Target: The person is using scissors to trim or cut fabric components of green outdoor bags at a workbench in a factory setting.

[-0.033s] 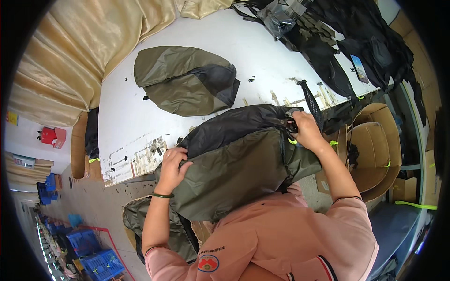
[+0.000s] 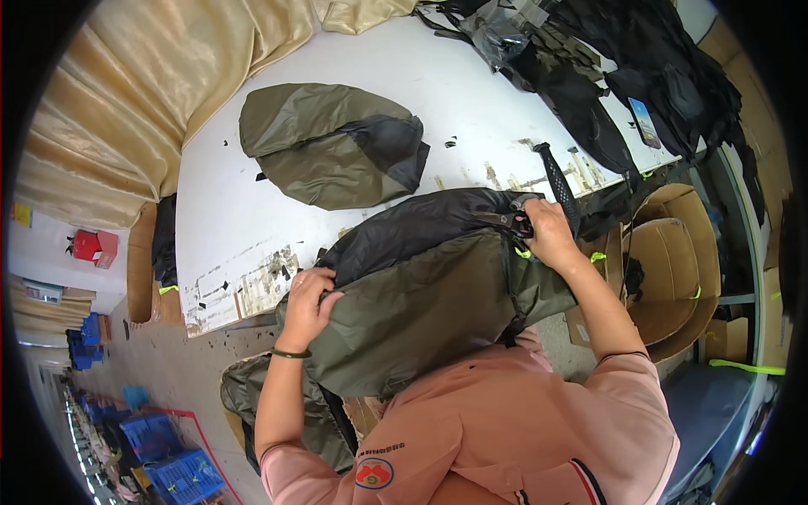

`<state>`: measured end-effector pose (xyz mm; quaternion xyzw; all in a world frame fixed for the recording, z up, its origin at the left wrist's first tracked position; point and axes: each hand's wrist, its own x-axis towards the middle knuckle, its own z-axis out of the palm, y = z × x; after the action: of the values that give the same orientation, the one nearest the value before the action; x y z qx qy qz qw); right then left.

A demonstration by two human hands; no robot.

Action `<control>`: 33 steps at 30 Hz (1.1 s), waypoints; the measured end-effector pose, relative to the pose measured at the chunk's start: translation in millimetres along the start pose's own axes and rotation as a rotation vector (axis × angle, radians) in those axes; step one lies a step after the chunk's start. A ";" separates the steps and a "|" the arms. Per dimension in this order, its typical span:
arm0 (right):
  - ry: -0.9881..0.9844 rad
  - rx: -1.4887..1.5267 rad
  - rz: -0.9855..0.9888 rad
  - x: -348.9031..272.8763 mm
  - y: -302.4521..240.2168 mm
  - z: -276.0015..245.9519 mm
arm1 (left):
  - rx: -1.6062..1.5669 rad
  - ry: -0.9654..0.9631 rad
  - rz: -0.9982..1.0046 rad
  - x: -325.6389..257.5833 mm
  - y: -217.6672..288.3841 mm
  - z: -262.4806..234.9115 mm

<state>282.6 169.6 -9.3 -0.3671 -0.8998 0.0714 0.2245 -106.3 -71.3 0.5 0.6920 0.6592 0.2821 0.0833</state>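
Observation:
A large olive and black fabric piece, sewn like a bag body [image 2: 412, 303], drapes over the table's near edge toward my lap. My left hand [image 2: 310, 307] is closed on its left end, pinching the fabric by the seam between the black and olive parts. Near the right end, my right hand [image 2: 551, 234] grips a small pair of scissors [image 2: 507, 220], dark handles in the fingers and blades pointing left over the black fabric. A black mesh strap [image 2: 559, 181] lies just beyond that hand. Another olive and black fabric piece [image 2: 311, 168] rests flat farther back on the table.
The white table [image 2: 227, 210] has a worn, stained front edge and scattered scraps. Black straps and fabric [image 2: 673, 76] pile up at the back right, with a phone [image 2: 645, 123] on them. Cardboard boxes [image 2: 673, 261] stand to the right; more olive fabric [image 2: 252, 396] sits at lower left.
The scissors in my right hand have turned into view, their blades now lying leftward across the black fabric. My left hand stays nearly still on the seam.

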 end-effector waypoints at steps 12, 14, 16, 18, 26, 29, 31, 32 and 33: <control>0.015 0.283 0.095 46.7 8.4 -47.4 | -0.505 -0.148 -0.405 -8.8 -7.2 -48.5; -0.052 0.241 0.194 58.9 11.1 -46.6 | -0.671 -0.205 -0.424 -3.0 -6.7 -43.6; -0.078 0.161 0.209 71.7 13.9 -42.7 | -0.541 -0.223 -0.387 -0.2 -5.8 -38.9; -0.064 0.075 0.164 73.8 10.9 -41.9 | -0.394 -0.195 -0.373 -0.7 -5.7 -35.5; -0.324 0.302 -0.124 84.9 -85.0 -36.0 | -0.524 -0.134 -0.377 -9.5 -2.4 -39.7; -0.409 0.191 -0.433 94.2 -120.7 -28.3 | -0.557 -0.094 -0.356 -11.4 7.1 -42.3; -0.501 0.163 -0.443 103.1 -137.7 -19.8 | -0.559 -0.071 -0.361 -13.4 14.2 -43.2; -0.523 0.178 -0.497 107.8 -144.0 -15.9 | -0.496 -0.053 -0.356 -15.2 17.7 -43.4; -0.550 0.155 -0.493 111.8 -148.9 -12.6 | -0.512 -0.052 -0.356 -17.1 21.0 -43.3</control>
<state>124.3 139.4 84.9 -0.0884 -0.9798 0.1792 0.0119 -109.4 -101.3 41.7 0.5294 0.6751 0.4021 0.3199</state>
